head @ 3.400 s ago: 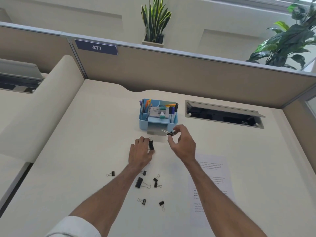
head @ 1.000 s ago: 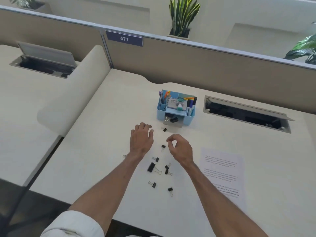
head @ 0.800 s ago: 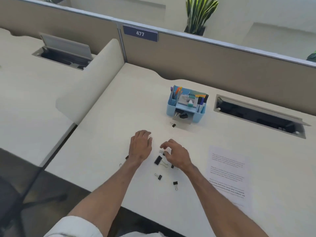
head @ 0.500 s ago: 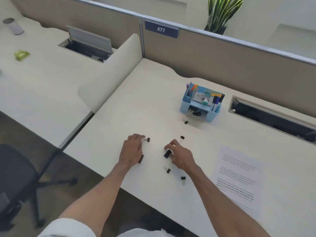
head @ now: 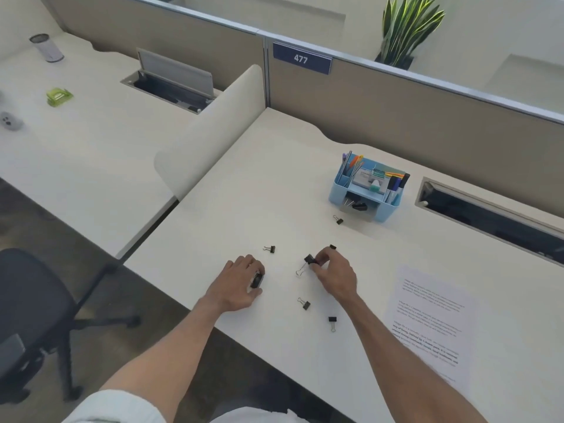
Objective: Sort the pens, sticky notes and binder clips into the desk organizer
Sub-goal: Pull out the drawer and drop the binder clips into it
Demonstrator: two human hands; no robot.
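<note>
Pens and notes sit in the organizer [head: 364,190] at centre right; left hand [head: 241,285] and right hand [head: 334,274] each pinch a binder clip [head: 309,259]; five lie loose.

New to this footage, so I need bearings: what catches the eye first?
At the desk's near edge the right hand pinches a big clip and the left hand grips a second clip. Small clips lie scattered around them; a blue organizer stands behind, stocked with pens.

left sleeve [head: 119,406]: white, ends above elbow | forearms [head: 171,346]: bare | left hand [head: 241,285], right hand [head: 335,276]: bare
</note>
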